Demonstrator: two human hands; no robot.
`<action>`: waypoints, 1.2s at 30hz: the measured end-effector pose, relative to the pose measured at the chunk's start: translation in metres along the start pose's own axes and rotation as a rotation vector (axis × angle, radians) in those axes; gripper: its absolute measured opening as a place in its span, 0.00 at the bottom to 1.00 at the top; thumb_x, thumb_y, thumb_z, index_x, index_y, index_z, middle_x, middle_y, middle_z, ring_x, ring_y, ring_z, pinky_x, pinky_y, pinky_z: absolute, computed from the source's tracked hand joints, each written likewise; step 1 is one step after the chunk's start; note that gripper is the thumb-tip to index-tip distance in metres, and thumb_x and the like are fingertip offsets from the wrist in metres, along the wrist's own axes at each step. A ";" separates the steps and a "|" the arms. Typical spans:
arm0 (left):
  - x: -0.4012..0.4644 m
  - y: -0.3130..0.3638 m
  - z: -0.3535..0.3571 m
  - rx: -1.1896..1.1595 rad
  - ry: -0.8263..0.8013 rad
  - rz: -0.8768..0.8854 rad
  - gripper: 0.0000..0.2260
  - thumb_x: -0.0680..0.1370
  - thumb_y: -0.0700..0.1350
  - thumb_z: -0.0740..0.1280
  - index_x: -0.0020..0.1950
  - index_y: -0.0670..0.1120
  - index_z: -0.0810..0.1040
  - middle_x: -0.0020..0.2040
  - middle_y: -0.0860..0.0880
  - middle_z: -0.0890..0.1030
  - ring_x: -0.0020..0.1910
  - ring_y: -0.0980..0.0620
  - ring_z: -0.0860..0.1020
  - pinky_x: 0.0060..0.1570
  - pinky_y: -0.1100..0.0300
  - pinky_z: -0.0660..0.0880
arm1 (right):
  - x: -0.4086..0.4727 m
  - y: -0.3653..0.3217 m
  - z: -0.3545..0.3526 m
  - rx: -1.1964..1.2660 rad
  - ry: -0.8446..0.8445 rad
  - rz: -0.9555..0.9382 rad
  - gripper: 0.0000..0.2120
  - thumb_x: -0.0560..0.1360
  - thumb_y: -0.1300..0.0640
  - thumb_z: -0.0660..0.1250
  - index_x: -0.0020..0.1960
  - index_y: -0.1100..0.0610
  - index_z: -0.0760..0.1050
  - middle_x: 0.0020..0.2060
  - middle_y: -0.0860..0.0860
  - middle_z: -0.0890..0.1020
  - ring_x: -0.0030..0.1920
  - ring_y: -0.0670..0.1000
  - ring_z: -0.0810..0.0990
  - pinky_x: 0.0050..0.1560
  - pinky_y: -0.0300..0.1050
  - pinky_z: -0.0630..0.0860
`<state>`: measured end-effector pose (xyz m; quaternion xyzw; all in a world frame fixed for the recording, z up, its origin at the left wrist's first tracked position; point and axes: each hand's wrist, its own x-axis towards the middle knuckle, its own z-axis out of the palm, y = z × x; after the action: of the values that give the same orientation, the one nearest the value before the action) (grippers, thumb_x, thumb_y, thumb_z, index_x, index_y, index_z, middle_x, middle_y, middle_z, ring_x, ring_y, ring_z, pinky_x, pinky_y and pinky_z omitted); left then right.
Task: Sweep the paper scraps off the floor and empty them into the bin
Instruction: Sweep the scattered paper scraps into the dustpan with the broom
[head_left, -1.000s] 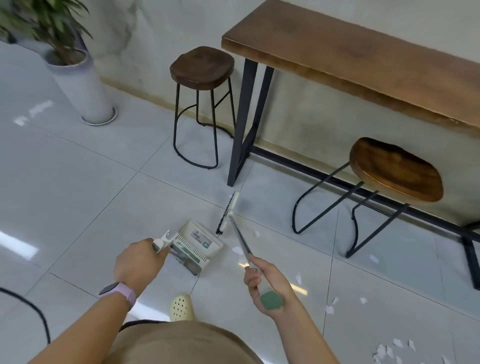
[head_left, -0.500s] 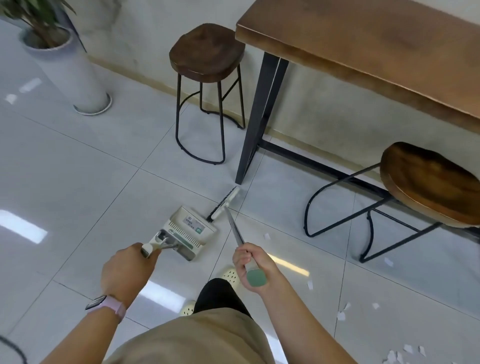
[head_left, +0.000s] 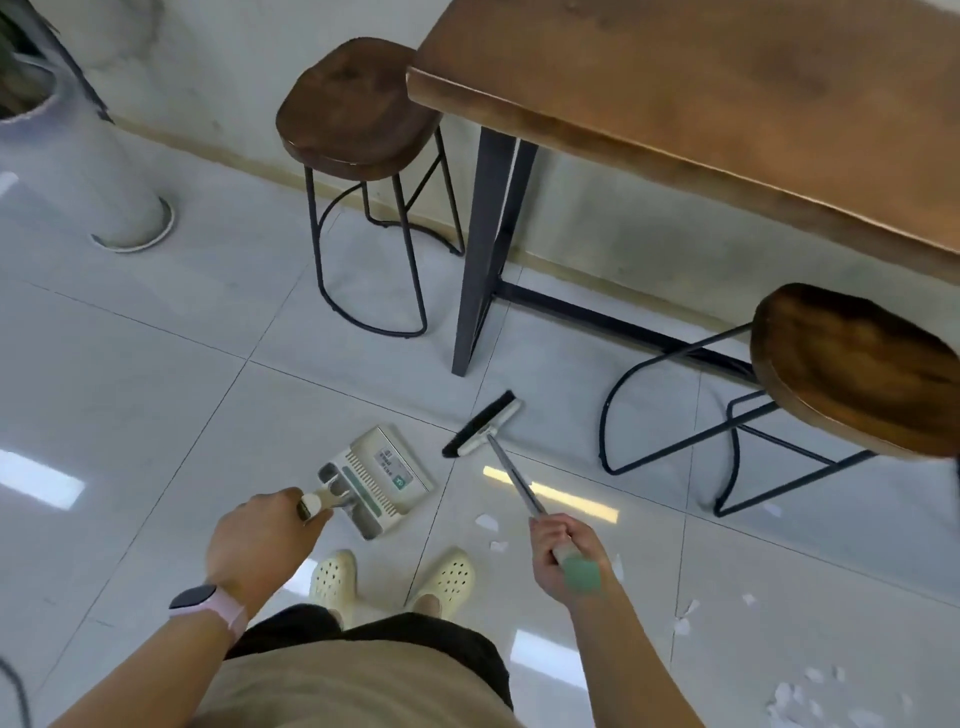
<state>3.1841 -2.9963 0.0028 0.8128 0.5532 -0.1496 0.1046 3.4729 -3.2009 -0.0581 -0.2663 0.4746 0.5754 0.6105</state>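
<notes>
The left hand (head_left: 257, 545) grips the dustpan (head_left: 382, 478) handle, the right hand (head_left: 563, 558) is curled round the broom (head_left: 485, 423) handle, and paper scraps (head_left: 491, 525) lie on the floor (head_left: 156, 389) near the person's right foot.

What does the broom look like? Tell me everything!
The broom has a long thin metal-looking pole, a green grip at the top and a whitish head with black bristles. The right hand holds the grip. It leans forward, its head down by the floor beside the dustpan, near the table leg.
</notes>
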 end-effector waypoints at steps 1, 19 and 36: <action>0.008 0.005 -0.004 0.012 0.000 0.029 0.19 0.80 0.64 0.59 0.38 0.53 0.73 0.30 0.55 0.76 0.27 0.57 0.75 0.27 0.65 0.68 | -0.011 -0.002 -0.013 0.030 0.026 0.011 0.18 0.72 0.68 0.67 0.57 0.55 0.67 0.27 0.50 0.74 0.21 0.48 0.75 0.20 0.39 0.74; 0.102 0.015 0.013 -0.057 -0.082 0.479 0.19 0.78 0.63 0.65 0.42 0.48 0.78 0.36 0.46 0.80 0.36 0.39 0.77 0.36 0.55 0.72 | -0.042 0.172 -0.041 -0.161 0.616 -0.451 0.09 0.76 0.60 0.68 0.53 0.63 0.74 0.27 0.55 0.76 0.24 0.50 0.72 0.22 0.38 0.71; 0.119 0.000 -0.001 0.089 -0.145 0.672 0.14 0.79 0.61 0.64 0.46 0.51 0.78 0.45 0.49 0.83 0.40 0.45 0.77 0.37 0.58 0.69 | -0.057 0.242 -0.010 0.186 0.136 -0.162 0.11 0.78 0.59 0.64 0.57 0.63 0.67 0.31 0.54 0.71 0.23 0.50 0.73 0.20 0.38 0.73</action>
<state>3.2252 -2.8923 -0.0391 0.9405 0.2388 -0.1882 0.1515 3.2455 -3.1881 0.0415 -0.2844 0.5434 0.4583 0.6433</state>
